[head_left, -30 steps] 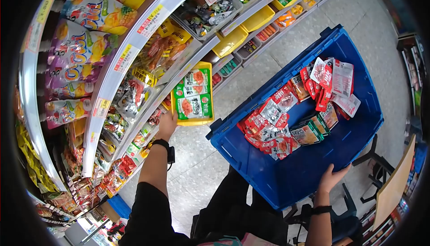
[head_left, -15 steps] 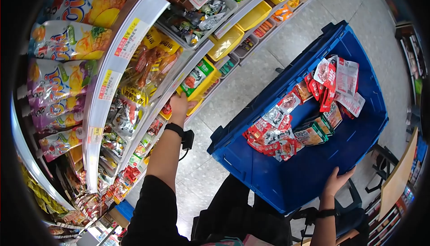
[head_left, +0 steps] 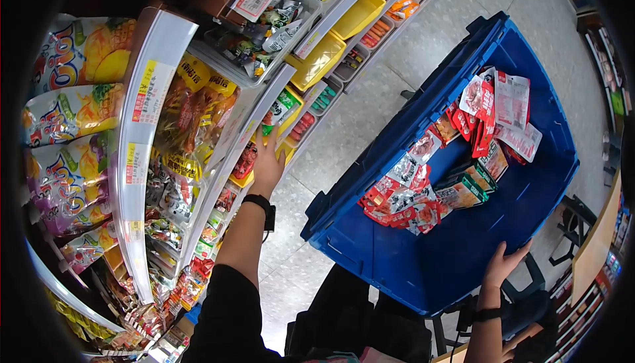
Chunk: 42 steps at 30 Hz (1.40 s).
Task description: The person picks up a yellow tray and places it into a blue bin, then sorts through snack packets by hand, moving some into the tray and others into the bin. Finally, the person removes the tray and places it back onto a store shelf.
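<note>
In the head view, we look down into a shop aisle, with tiered shelves [head_left: 230, 115] on the left and a large blue crate [head_left: 403, 267] on the right. Our left hand [head_left: 268, 166] reaches to the lower shelf, its fingers extended over the front of a yellow bin [head_left: 292, 120] that holds a green packet [head_left: 282, 106]. The fingertips overlap the bin's near end; we cannot tell whether they grip it.

Our right hand [head_left: 501, 267] rests at the crate's near edge, loosely open, thumb spread from the fingers, probably to steady the crate so its mouth stays turned towards us.

Inside the crate, red-and-white packets [head_left: 400, 194] lie bunched along one side, with more red pouches [head_left: 483, 108] heaped at the far end. Green-edged packets [head_left: 463, 191] stand in a row between them, perhaps grouped by kind.

Beside the yellow bin sit clear tubs [head_left: 324, 98] of small wrapped sweets. Fruit-printed bags [head_left: 73, 112] hang or stand higher up, seemingly front-out for shoppers to see.
</note>
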Each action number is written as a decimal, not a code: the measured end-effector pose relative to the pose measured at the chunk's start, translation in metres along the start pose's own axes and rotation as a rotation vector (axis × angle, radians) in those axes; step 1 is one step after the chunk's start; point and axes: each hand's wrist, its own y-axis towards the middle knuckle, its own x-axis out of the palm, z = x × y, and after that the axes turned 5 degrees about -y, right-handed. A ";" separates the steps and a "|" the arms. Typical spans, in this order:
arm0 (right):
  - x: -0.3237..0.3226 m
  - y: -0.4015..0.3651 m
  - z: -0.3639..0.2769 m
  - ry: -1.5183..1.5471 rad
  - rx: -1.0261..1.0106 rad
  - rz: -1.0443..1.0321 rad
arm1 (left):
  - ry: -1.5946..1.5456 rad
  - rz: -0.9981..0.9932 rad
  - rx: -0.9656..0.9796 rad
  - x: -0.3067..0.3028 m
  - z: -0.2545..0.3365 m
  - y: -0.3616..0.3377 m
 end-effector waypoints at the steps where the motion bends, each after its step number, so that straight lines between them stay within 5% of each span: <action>1: -0.001 0.000 -0.004 0.010 0.005 -0.002 | 0.171 -0.158 0.009 -0.003 0.002 0.001; 15: -0.001 -0.003 -0.006 0.004 -0.030 0.030 | 0.532 -0.255 0.228 0.000 -0.007 0.051; 17: -0.002 -0.003 -0.013 -0.020 -0.005 0.028 | 0.585 -0.315 0.213 0.002 -0.007 0.058; 19: -0.002 -0.003 -0.018 -0.004 0.019 0.008 | 0.522 -0.234 -0.094 0.002 -0.004 0.063; 28: -0.003 -0.003 -0.014 -0.014 0.030 0.008 | 0.719 -0.266 0.059 0.016 -0.010 0.069; 33: -0.002 -0.003 -0.015 -0.001 0.040 0.004 | 0.759 -0.499 -0.150 0.008 -0.006 0.075; 38: -0.002 -0.004 -0.019 -0.013 0.032 0.013 | 0.541 -0.289 -0.172 0.016 0.022 0.079; 42: -0.003 -0.004 -0.018 -0.008 0.033 0.008 | 0.385 -0.198 0.255 0.045 0.055 0.097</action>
